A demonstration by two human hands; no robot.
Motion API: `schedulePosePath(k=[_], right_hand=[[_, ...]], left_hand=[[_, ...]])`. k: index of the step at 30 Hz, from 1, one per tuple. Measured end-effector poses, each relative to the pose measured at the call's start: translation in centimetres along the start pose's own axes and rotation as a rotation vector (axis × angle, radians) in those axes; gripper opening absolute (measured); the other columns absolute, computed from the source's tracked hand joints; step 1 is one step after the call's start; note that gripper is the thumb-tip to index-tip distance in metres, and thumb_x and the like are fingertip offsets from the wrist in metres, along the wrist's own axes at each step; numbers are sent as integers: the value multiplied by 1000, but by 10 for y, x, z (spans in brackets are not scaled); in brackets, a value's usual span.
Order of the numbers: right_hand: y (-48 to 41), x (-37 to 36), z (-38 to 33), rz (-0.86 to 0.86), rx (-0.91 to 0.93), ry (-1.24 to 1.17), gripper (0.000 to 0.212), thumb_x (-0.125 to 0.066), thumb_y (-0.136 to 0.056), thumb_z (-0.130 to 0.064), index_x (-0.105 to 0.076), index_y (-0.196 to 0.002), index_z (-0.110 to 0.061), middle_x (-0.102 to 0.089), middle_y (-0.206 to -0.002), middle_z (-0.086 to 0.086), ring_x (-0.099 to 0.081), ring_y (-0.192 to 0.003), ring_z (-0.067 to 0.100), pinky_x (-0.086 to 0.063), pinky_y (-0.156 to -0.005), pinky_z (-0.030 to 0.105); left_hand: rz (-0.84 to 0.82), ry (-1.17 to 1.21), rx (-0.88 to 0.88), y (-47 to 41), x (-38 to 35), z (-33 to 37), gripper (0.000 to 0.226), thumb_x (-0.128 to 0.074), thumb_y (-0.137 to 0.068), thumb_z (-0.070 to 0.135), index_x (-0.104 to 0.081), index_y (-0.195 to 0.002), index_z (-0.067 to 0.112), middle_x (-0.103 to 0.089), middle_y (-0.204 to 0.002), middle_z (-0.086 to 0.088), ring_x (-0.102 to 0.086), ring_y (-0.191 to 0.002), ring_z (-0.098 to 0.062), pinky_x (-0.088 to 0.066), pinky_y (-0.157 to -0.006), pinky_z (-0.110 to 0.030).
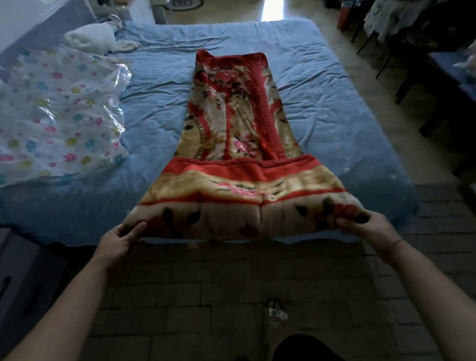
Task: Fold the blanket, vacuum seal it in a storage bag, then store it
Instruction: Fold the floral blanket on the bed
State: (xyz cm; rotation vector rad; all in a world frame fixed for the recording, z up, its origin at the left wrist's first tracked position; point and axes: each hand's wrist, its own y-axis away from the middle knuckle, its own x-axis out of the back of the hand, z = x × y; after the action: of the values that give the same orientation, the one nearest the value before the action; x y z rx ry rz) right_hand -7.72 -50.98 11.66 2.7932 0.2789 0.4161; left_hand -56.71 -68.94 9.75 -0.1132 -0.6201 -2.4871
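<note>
Pinching the near corners, left hand [121, 238] and right hand [367, 226] hold the blanket [234, 140]: thick, soft, probably heavy; grip all layers.

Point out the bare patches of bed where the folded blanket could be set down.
Bare blue sheet lies right of the red floral blanket, out to the bed's right edge, and beyond its far end. A narrower strip runs between the blanket and the flower-print storage bag. The left side is crowded: bag, plus white pillow behind it.
</note>
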Motion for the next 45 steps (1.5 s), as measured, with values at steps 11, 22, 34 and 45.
schedulePosePath(k=[11, 22, 34, 45], right_hand=[[-134, -3, -77, -2, -34, -256, 90, -90, -28, -56, -67, -100, -7, -68, -71, 2, -61, -60, 9, -52, -53, 15], [-355, -21, -174, -136, -92, -421, 99, -91, -13, -58, -65, -100, -19, -72, -69, -4, -67, -62, 7, -54, -62, 20], [-469, -78, -143, -119, -243, -61, 91, -69, -85, -22, -8, -152, -15, -33, -149, 17, -37, -134, 30, -35, -100, 40], [-405, -102, 0, -61, -598, 164, 131, -80, -22, -75, -44, -134, -16, -56, -125, 10, -56, -110, 29, -50, -90, 44]], left_hand=[[107, 308, 5, -133, -47, 106, 9, -62, -94, 18, -64, -87, 13, -68, -63, 4, -53, -65, -12, -53, -51, -14], [182, 531, 80, -310, -120, 240, 34, -54, -98, 34, -60, -70, 16, -57, -41, 8, -55, -36, -1, -52, -42, -17], [-49, 203, 203, -417, -171, 214, 24, -48, -102, 25, -53, -118, 8, -64, -126, -12, -71, -69, -9, -54, -53, -21], [-30, -243, 514, -404, -137, 56, 80, -82, -74, 42, -48, -138, 9, -56, -133, -13, -55, -120, -34, -49, -96, -42]])
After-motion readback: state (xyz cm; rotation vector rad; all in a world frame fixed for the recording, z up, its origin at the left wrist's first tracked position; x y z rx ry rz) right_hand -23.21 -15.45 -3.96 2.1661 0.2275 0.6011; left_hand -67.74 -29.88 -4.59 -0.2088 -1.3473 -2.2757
